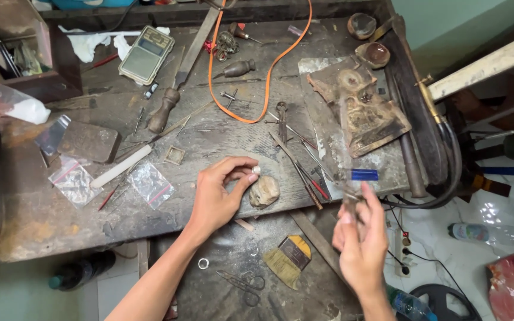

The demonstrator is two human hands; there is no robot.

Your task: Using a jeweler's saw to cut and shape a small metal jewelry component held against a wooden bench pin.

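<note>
While the right hand [361, 238] is lifting a slim clear tube with a blue cap [364, 175] off the front right corner of the workbench [43, 220], fingers closed around its blurred lower end, the left hand [221, 193] is pinching a small pale ring-like piece [256, 170] between thumb and forefinger just above the front edge. A rough brownish lump [265, 191] is lying beside that hand, touching nothing it holds. By my judgement, the piece is picked up and being examined; no tool is being applied to it yet. Further back, pliers [282, 114], a wooden-handled file [176, 83] and an orange cable [269, 65] are lying untouched mid-bench, and a pocket scale [146, 54] is sitting near the rear edge.
</note>
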